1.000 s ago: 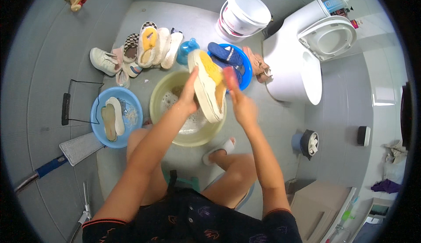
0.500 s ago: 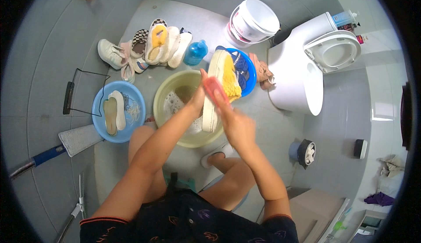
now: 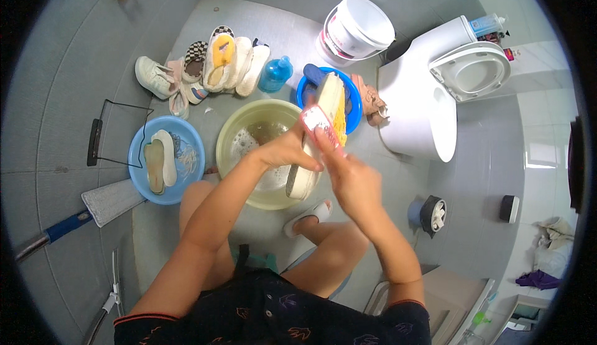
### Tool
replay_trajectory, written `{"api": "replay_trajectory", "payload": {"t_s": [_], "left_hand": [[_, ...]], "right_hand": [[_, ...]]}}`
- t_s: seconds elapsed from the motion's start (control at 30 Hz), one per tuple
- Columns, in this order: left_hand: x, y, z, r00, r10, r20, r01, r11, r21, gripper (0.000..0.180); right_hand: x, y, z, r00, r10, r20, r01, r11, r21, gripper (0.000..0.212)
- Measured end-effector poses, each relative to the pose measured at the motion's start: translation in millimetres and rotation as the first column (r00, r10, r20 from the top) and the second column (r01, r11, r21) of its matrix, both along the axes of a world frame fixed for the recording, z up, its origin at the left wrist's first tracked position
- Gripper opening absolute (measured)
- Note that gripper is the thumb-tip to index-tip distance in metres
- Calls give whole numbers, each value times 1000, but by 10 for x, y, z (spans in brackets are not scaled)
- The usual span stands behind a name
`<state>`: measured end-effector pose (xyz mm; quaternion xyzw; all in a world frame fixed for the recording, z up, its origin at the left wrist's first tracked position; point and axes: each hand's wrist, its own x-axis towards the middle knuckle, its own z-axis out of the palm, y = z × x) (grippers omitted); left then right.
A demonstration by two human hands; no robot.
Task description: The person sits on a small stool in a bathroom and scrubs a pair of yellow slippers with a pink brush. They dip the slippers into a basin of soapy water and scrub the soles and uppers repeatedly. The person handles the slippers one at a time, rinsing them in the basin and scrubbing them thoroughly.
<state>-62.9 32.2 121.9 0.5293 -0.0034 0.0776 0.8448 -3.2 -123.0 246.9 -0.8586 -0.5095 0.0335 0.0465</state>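
Note:
Over the right side of a pale yellow-green basin (image 3: pixel 224 158), my left hand (image 3: pixel 283 148) grips a white-soled slipper (image 3: pixel 302 182) with a fluffy yellow upper. The slipper is tilted up on its side, its toe pointing away from me. Closed around a pink scrubbing brush (image 3: pixel 319 123), my right hand (image 3: pixel 354 183) presses it against the slipper's sole edge; the bristles are hidden. Cloudy water with suds (image 3: pixel 247 146) lies in the basin. Just behind the slipper stands a blue basin (image 3: pixel 355 121) holding dark blue footwear (image 3: pixel 314 74).
To the left, a light blue basin (image 3: pixel 138 180) holds insoles and laces. Several shoes (image 3: pixel 221 59) line the back beside a blue bottle (image 3: pixel 275 74). A white bucket (image 3: pixel 357 31), brown sandals (image 3: pixel 371 101) and a toilet (image 3: pixel 413 96) stand right. A flat mop (image 3: pixel 112 202) leans left.
The slipper has turned more onto its edge, showing less yellow. My left hand has shifted lower on it. My right hand has moved slightly right and down, with the brush tilted differently.

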Motion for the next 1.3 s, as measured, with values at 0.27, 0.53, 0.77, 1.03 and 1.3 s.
{"api": "replay_trajectory", "payload": {"t_s": [0.27, 0.53, 0.77, 1.03, 1.3], "left_hand": [[50, -112, 21, 991, 78, 108, -90, 990, 113, 120], [90, -115, 15, 992, 124, -25, -123, 992, 35, 115], [52, -87, -7, 980, 198, -27, -193, 974, 117, 109], [67, -205, 101, 987, 122, 101, -136, 981, 140, 106], [69, -86, -113, 979, 172, 110, -192, 960, 206, 108]], "right_hand": [[942, 311, -101, 998, -38, 43, 28, 975, 219, 54], [568, 230, 4, 994, -105, 36, 106, 994, -8, 51], [372, 196, -64, 997, -73, -9, 74, 997, 16, 53], [971, 226, -39, 995, -92, -40, 100, 941, 323, 48], [360, 26, 67, 998, -60, -3, 61, 996, 70, 56]]}}
